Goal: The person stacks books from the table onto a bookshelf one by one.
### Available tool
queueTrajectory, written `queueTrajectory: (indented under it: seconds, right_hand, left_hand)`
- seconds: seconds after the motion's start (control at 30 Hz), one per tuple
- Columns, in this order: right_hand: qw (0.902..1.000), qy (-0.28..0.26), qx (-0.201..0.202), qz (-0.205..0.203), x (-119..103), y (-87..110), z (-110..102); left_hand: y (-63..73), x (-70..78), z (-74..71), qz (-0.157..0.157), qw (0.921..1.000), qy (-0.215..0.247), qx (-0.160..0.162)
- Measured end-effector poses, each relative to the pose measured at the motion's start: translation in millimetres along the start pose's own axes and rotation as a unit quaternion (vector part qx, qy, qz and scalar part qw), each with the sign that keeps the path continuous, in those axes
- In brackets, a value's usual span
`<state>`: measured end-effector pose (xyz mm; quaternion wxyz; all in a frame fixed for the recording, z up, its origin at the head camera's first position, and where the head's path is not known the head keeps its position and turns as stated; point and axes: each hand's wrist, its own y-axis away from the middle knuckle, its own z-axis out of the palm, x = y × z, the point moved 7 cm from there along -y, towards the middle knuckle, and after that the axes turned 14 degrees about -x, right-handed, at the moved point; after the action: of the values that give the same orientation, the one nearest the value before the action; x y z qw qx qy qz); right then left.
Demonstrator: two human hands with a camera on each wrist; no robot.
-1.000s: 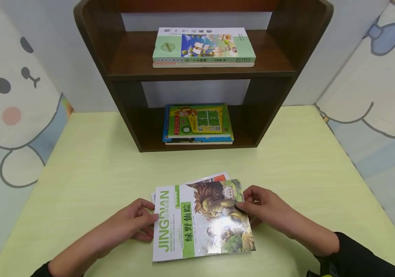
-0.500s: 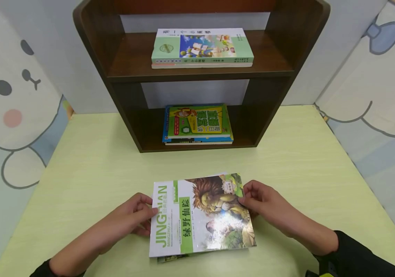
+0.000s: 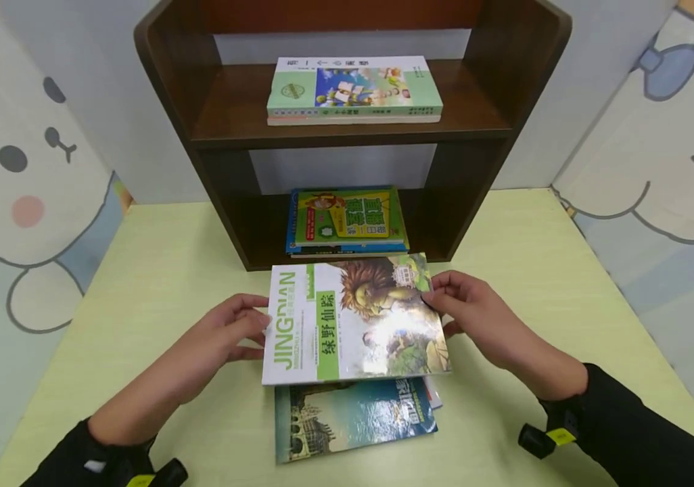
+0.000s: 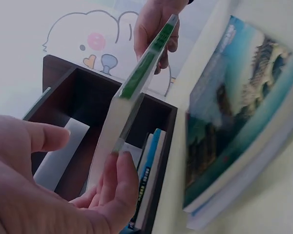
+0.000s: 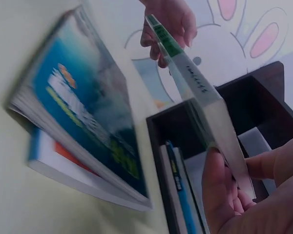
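Both hands hold a white picture-covered book with a lion and green lettering, raised above the table. My left hand has it by the left edge, thumb near the cover and fingers underneath. At the opposite edge, my right hand pinches it, thumb on top. Seen edge-on in the left wrist view, the book shows its green-and-white spine. Below lies a teal book with a building on its cover, resting on another book with a white and red cover that is mostly hidden.
A dark brown bookshelf stands at the back of the pale yellow table. Green-covered books lie stacked on its upper shelf. Its lower shelf holds a flat stack of green and blue books. Cartoon-printed walls flank the table.
Both hands have lifted the lion book off the pile and carried it forward toward the shelf. The teal book beneath is now largely uncovered.
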<state>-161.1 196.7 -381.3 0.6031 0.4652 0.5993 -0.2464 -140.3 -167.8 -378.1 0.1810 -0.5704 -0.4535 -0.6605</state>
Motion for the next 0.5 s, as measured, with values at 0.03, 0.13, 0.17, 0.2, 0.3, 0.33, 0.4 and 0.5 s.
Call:
queueTrajectory:
  seconds: [0.03,0.13,0.17,0.2,0.3,0.33,0.4,0.5]
  right_hand:
    - [0.9999,0.002,0.010,-0.003,-3.9,-5.3,-4.9]
    - [0.9992,0.008,0.039,-0.008,-14.7,-24.9,-19.0]
    - [0.9987,0.010,0.049,-0.009,-18.3,-32.0,-23.4]
    - [0.9981,0.013,0.060,-0.009,-21.6,-39.4,-27.6]
    - [0.9950,0.027,0.096,-0.010,-29.9,-62.2,-39.9]
    - [0.9933,0.035,0.109,-0.010,-32.1,-70.2,-44.1]
    - [0.9902,0.050,0.130,-0.012,-35.1,-87.0,-51.1]
    - [0.9861,0.072,0.149,-0.019,-37.1,-110.3,-60.4]
  left_hand:
    - [-4.9,5.8,-3.2,0.006,1.0000,-0.001,0.006]
    - [-22.2,21.3,-13.5,0.027,0.9995,-0.005,0.017]
    - [-29.1,25.7,-17.5,0.031,0.9993,-0.007,0.023]
    - [-36.4,29.9,-22.1,0.032,0.9990,-0.007,0.030]
    - [-61.1,41.5,-34.7,0.042,0.9976,-0.011,0.054]
    - [-69.8,44.9,-39.1,0.046,0.9968,-0.012,0.064]
    - [-86.2,50.4,-46.8,0.057,0.9950,-0.014,0.081]
    - [-107.9,54.3,-54.7,0.073,0.9927,-0.010,0.096]
